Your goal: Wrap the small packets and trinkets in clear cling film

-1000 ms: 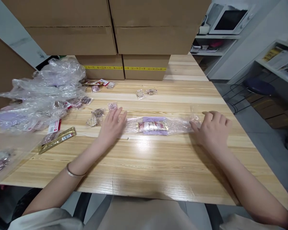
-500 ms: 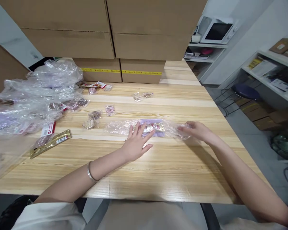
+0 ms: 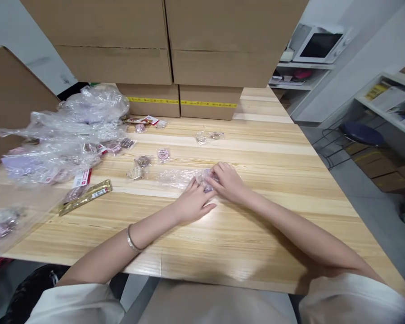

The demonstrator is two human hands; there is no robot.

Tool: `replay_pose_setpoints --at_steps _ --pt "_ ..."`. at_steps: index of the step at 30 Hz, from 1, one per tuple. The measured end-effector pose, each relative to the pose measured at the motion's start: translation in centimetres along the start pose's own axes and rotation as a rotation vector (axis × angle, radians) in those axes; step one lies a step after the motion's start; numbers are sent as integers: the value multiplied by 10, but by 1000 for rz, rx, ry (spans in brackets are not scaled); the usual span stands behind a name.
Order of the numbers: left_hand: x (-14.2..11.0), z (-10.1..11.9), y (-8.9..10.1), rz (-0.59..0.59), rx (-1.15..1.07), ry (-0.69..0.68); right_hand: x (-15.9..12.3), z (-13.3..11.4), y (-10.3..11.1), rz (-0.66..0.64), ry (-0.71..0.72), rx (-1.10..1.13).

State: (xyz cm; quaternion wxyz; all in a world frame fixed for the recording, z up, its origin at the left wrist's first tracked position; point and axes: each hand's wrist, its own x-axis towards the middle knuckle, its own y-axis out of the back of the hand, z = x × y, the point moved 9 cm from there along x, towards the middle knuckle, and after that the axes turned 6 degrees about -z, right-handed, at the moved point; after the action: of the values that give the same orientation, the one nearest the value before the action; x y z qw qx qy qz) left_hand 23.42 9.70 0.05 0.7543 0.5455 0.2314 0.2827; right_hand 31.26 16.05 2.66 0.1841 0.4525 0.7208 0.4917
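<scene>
Plastic wrap lay crosswise on the tabletop, in front of the person, its crumpled clear tail reaching left and its right part bunched under both hands. A lilac patch showed between the fingers; whatever else the wrap contained was covered. The left hand rested palm down, fingers extended over the wrap's near edge and thumb set apart. The right hand curled over the bunched part, its fingers close to the left fingertips; whether it pinched the film or only pressed it, I could not tell.

The wrap looked light, thin and limp, likely slippery and apt to crease or spring back when let go. The firmest hold was probably around the lilac part, pinched through several layers; the loose tail seemed likelier to stretch or tear if tugged.

Left of it lay two small packets, a pink packet just beyond, and a gold packet near a pile of clear bags.
</scene>
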Motion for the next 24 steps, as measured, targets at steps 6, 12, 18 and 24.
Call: replay_pose_setpoints --at_steps 6,12,18,24 --pt "-45 -67 37 110 212 189 -27 0 -20 -24 83 -98" --pt "-60 -91 90 103 471 600 -38 1 -28 14 74 -181" --pt "18 -13 81 138 277 403 -31 14 -18 175 61 193" --pt "53 5 19 140 75 216 -51 63 12 417 -126 482"
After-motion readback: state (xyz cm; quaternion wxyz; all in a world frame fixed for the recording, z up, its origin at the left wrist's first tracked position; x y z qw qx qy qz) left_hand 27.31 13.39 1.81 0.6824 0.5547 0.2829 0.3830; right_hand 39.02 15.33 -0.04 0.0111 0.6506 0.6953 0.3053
